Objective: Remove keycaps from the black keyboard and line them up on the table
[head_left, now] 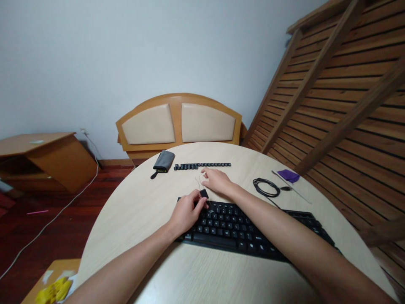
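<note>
My left hand is closed around the black handle of a wire keycap puller, over the left part of the black keyboard. Thin wire loops stick out from both ends of the handle. Past the puller, my right hand hovers near the tabletop, thumb and fingers apart, with nothing visible between them. Just beyond its fingertips lie loose black keycaps, lined up in rows. My right forearm passes over the keyboard and hides part of its right half. The keyboard's upper left area is partly covered by my left hand.
A grey zip pouch lies at the table's back left. To the right are a coiled black cable, a purple cloth and a thin rod. Wooden slats lean beside the round table.
</note>
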Demonstrator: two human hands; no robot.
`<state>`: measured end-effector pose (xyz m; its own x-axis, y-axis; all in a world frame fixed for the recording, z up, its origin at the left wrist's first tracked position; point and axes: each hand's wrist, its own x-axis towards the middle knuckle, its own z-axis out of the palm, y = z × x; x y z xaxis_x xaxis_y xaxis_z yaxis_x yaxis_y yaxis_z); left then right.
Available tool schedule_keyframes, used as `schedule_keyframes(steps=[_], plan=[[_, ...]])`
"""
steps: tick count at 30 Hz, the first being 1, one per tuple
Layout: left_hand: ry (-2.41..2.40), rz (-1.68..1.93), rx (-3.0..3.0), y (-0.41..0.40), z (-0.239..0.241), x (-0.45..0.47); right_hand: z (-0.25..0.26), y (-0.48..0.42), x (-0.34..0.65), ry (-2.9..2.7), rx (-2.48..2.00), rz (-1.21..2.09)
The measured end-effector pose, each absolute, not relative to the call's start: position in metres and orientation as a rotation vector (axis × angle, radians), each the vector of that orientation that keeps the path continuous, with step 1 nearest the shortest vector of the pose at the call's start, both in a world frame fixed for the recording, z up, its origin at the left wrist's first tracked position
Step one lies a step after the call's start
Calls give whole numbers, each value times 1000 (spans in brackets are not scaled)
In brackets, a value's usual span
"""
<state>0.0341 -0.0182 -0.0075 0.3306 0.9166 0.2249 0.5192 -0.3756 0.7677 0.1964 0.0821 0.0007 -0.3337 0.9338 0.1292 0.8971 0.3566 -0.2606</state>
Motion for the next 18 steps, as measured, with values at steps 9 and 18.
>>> schedule_keyframes(steps=[9,18], plan=[[1252,908,2039,-18,-7,36,5,-13,247,-2378,-1528,386],[1223,898,2109,-21,2,35,-10,-54,254,-2309,-1326,358]])
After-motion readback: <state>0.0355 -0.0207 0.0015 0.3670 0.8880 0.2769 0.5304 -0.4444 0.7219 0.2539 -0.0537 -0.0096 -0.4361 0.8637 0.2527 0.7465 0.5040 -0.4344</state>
